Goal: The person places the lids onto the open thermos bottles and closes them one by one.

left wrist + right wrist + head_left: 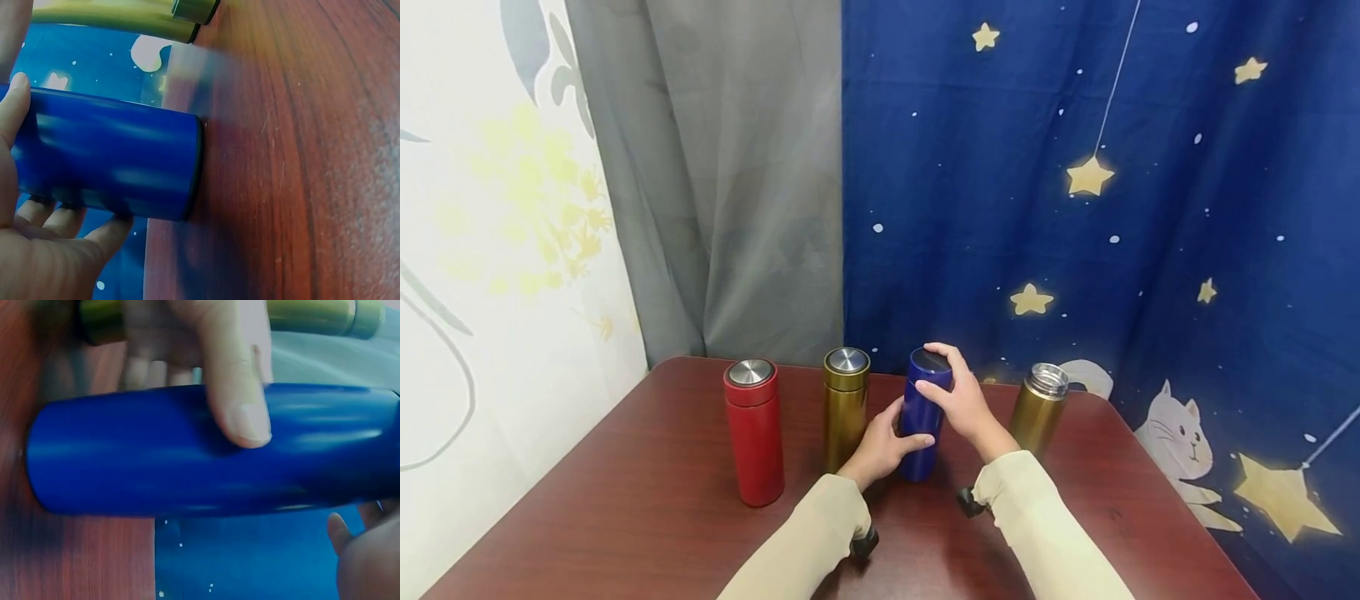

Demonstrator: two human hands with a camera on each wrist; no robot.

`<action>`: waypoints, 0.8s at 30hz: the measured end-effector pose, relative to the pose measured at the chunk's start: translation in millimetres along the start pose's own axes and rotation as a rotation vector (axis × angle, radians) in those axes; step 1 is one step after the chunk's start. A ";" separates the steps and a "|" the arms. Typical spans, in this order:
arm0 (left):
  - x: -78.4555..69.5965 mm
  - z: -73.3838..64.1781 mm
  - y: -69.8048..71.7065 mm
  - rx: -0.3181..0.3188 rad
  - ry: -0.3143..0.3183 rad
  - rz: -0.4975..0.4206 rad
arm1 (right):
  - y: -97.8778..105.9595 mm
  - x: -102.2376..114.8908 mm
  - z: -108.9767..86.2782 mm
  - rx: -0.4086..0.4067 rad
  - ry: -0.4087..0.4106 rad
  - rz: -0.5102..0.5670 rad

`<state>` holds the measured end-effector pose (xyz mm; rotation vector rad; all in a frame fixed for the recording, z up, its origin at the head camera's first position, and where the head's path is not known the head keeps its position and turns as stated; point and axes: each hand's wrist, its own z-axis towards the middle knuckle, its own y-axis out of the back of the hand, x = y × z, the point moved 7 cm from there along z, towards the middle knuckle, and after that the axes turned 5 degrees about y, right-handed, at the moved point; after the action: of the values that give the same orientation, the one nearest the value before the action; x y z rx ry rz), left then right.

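A dark blue vacuum flask point(921, 425) stands upright at mid-table, its base on the tabletop in the left wrist view. My left hand point(882, 446) grips its lower body, with the thumb point(244, 419) across the near side and the fingers curled behind. Higher up, my right hand point(958, 400) holds the top of the flask, thumb on the near side and fingers over the far edge of the dark lid point(931, 361). Part of the right hand point(372, 559) enters the right wrist view at the lower right, where the lid is out of frame.
A red flask point(756, 442) and a lidded gold flask point(844, 408) stand left of the blue one. An uncapped gold flask point(1037, 412) is behind my right forearm, with a gold lid point(192, 9) by its base. Curtains point(970, 208) hang behind the brown table point(647, 500).
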<state>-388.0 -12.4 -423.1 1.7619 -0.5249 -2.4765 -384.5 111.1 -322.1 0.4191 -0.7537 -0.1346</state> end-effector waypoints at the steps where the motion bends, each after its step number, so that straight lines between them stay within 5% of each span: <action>1: -0.2 -0.4 0.3 -0.002 0.004 0.000 | 0.8 2.0 0.3 0.019 0.015 0.034; 9: -0.8 -3.7 0.8 -0.016 -0.007 -0.020 | 9.3 35.3 -1.5 0.056 0.021 0.020; 18: -1.7 -3.1 0.0 -0.019 -0.013 -0.010 | 5.8 7.0 -0.8 -0.084 0.007 0.014; 24: 0.4 -3.1 -0.8 -0.018 -0.010 0.004 | 6.0 -1.6 0.2 -0.148 0.013 -0.190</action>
<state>-385.2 -12.6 -424.6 1.7417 -0.5049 -2.4802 -386.0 116.9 -320.5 0.3501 -0.6853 -0.3634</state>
